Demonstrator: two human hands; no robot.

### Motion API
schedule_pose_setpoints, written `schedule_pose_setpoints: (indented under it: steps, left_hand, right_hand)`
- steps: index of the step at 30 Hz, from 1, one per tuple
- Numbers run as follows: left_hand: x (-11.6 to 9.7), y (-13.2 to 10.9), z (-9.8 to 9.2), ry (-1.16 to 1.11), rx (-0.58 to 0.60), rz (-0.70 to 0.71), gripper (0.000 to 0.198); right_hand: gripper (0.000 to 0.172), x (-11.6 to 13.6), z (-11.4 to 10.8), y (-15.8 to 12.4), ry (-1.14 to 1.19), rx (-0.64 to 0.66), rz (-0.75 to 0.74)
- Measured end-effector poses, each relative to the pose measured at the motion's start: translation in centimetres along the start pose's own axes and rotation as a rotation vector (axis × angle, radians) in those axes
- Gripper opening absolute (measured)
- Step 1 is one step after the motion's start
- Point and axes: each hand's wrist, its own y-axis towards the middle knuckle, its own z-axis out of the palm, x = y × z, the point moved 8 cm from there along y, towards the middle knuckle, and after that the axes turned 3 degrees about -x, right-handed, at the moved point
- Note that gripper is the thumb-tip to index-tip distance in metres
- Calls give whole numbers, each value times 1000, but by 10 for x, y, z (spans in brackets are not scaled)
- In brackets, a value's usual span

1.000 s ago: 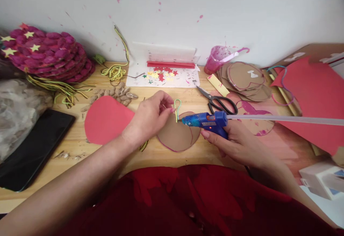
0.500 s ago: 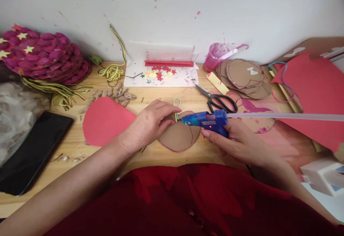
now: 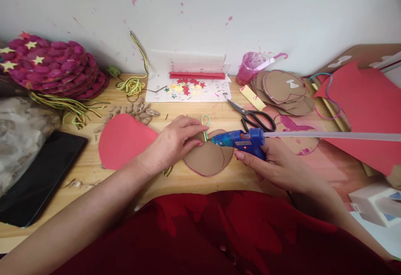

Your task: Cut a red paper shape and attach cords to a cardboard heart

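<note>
A round cardboard cutout point(image 3: 206, 162) with a purple outline lies on the table before me. A looped green-yellow cord point(image 3: 206, 120) sits at its upper edge. My left hand point(image 3: 180, 139) grips the cutout's upper left, thumb and fingers beside the cord. In my right hand point(image 3: 275, 164) is a blue hot glue gun point(image 3: 241, 139), its small light lit red and a long clear glue stick point(image 3: 332, 135) running out of its back. The nozzle points left, at the base of the cord; whether it touches is too small to tell.
Black-handled scissors point(image 3: 255, 118) and stacked cardboard cutouts point(image 3: 282, 85) lie behind the glue gun. Red sheets point(image 3: 376, 112) are at right. Left are a red paper piece point(image 3: 125, 141), peanut shells point(image 3: 140, 110), a black phone point(image 3: 46, 179) and purple star-decorated pieces point(image 3: 59, 64).
Both hands and the glue gun stay almost in place, the nozzle still at the cord's base. The whole view has shifted slightly.
</note>
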Motion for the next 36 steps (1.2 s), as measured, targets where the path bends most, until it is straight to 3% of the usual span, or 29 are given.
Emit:
schedule_pose_setpoints:
  steps: [12,25,36]
  left_hand:
    - [-3,2,3,-59,-2,80,26]
    - [1,5,5,-68,71,3,23]
    - [1,2,4,-62,46,15,31]
  right_hand:
    - [29,1,0,0,-6,-9,-34]
    - [30,-2,-2,-8,-80,31,-39]
    - [31,4,-2,1,-44,-27,-51]
